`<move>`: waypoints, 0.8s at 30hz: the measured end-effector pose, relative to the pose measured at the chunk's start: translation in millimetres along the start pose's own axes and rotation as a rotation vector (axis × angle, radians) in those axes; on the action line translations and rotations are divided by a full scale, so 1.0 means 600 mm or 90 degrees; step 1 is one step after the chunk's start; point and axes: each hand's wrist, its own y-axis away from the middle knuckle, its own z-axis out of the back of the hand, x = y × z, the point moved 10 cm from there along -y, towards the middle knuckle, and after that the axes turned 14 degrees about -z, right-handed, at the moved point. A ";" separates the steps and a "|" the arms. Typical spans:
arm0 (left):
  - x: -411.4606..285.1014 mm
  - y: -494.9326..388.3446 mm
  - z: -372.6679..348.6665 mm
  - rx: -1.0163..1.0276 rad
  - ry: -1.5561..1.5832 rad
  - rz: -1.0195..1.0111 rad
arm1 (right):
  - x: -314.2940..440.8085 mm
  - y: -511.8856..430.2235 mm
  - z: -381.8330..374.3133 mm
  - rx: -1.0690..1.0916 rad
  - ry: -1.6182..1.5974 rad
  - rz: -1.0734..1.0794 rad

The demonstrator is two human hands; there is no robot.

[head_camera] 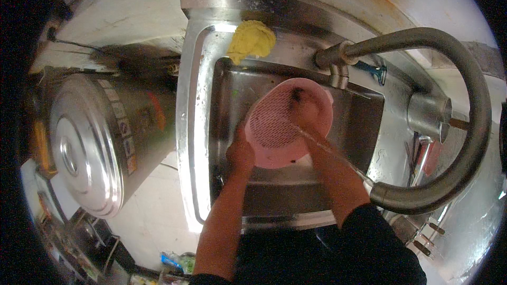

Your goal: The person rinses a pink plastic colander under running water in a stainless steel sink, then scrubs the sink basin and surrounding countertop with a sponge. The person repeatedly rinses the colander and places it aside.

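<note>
A pink plastic colander (273, 126) is tilted inside the stainless-steel sink (277, 198). My left hand (241, 151) grips its left rim. Inside the colander is my right hand (307, 116), blurred, with a small dark patch near the fingertips. Whether it holds anything is unclear. From the curved faucet (481, 107), a thin stream of water (332, 150) runs across my right forearm towards the colander. A few dark specks show on the colander's wall.
A crumpled yellow cloth (253, 39) lies on the sink's back ledge. Left of the sink stands a large lidded metal drum (87, 146). A blue-handled tool (376, 72) sits behind the faucet, and a metal cylindrical holder (427, 114) stands on the right.
</note>
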 end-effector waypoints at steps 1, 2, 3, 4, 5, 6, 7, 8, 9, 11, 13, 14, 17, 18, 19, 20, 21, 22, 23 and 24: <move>-0.033 -0.002 0.012 0.000 0.006 -0.015 | 0.021 0.010 -0.018 0.000 0.023 0.018; -0.033 0.006 0.021 -0.005 -0.010 -0.002 | 0.058 0.041 -0.048 0.060 0.005 0.034; -0.033 0.013 0.030 -0.010 -0.024 0.012 | 0.103 0.082 -0.076 0.119 -0.014 0.045; -0.016 0.013 0.030 -0.012 -0.048 0.037 | 0.147 0.121 -0.093 0.172 -0.030 0.053; 0.002 0.013 0.033 -0.019 -0.072 0.063 | 0.173 0.160 -0.099 0.208 -0.045 0.072; 0.014 0.017 0.038 -0.021 -0.092 0.088 | 0.153 0.179 -0.081 0.205 -0.067 0.060; 0.007 0.023 0.045 0.025 -0.135 0.090 | 0.113 0.185 -0.056 0.195 -0.086 0.034; -0.012 0.023 0.066 0.067 -0.179 0.088 | 0.068 0.180 -0.025 0.179 -0.100 0.004; -0.030 0.027 0.090 0.109 -0.226 0.088 | 0.026 0.166 0.009 0.153 -0.111 -0.029; -0.101 0.042 0.163 -0.026 -0.172 -0.066 | -0.031 0.144 0.089 0.105 -0.141 -0.085; -0.161 0.085 0.230 -0.119 -0.140 -0.169 | -0.041 0.130 0.148 0.083 -0.199 -0.119; -0.191 0.103 0.257 -0.149 -0.129 -0.202 | -0.042 0.132 0.170 0.074 -0.223 -0.130; -0.229 0.135 0.311 -0.199 -0.112 -0.184 | -0.027 0.161 0.211 0.007 -0.171 -0.133; -0.247 0.146 0.331 -0.219 -0.087 -0.173 | -0.022 0.184 0.224 -0.031 -0.109 -0.135; -0.264 0.156 0.349 -0.237 -0.061 -0.161 | -0.011 0.201 0.240 -0.068 -0.045 -0.139; -0.279 0.169 0.366 -0.209 -0.067 -0.098 | -0.027 0.210 0.247 -0.028 -0.165 -0.229; -0.291 0.185 0.382 -0.249 -0.098 -0.136 | -0.032 0.216 0.248 -0.044 -0.218 -0.221; -0.293 0.201 0.394 -0.286 -0.131 -0.171 | -0.044 0.221 0.237 -0.055 -0.271 -0.215; -0.301 0.218 0.406 -0.322 -0.164 -0.205 | -0.053 0.224 0.225 -0.065 -0.323 -0.208; -0.305 0.229 0.408 -0.306 -0.207 -0.207 | -0.044 0.229 0.225 -0.094 -0.289 -0.194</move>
